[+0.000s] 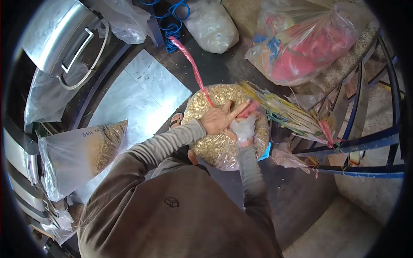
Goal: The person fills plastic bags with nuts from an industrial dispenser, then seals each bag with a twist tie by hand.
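Note:
A bulging clear plastic bag [215,150] full of golden flakes or grain stands in front of me. My left hand [217,121] lies across its top, some fingers stretched out. A twisted pink plastic string [193,71] runs in from the far side and passes under those fingers; more blurred pink shows by the fingertips. The whitish gathered neck of the bag [243,128] rises beside them. My right hand [245,143] is closed around this neck from the near side, its fingers partly hidden by plastic.
A bundle of loose plastic strings [294,114] hangs at the blue metal rack [365,144] on the right. Behind lie a bag with pink contents [305,56] and a whitish bag [213,28]. A part-filled grain bag [86,150] stands left, below a metal container [60,36].

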A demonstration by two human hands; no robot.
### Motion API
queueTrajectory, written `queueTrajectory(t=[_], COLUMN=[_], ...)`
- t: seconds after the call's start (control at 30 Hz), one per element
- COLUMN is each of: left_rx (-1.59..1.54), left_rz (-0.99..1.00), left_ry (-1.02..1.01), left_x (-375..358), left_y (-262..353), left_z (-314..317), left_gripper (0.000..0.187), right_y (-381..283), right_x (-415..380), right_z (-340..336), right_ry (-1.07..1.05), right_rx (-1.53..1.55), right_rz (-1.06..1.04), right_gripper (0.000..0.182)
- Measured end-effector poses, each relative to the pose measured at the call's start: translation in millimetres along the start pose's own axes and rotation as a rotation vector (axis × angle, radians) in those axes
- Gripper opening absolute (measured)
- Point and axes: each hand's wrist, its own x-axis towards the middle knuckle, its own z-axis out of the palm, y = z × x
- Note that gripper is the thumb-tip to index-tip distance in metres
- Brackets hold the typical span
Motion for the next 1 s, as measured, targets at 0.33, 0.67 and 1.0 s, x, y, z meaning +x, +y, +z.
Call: queueTrajectory(t=[0.33,0.67,1.0], left_rx=[0.307,-0.197,0.177], left_rz=[-0.151,0.500,0.614], left_ry=[0.232,0.478,-0.573], left_x=[-108.9,-51.6,-102.3], left_y=[-37.3,93.4,47.9], left_z=[-8.3,192.9,90.6], left_gripper=[0.024,0.030,0.025], right_y=[0.7,-11.0,-11.9], right_x=[-3.9,-13.5,-21.7], right_z=[-2.6,23.3,36.8], right_ry=[0.133,0.210,0.658], right_rx=[0.015,0.184,-0.224], right_rz=[-0.174,0.190,-0.306], right_gripper=[0.051,0.035,0.033])
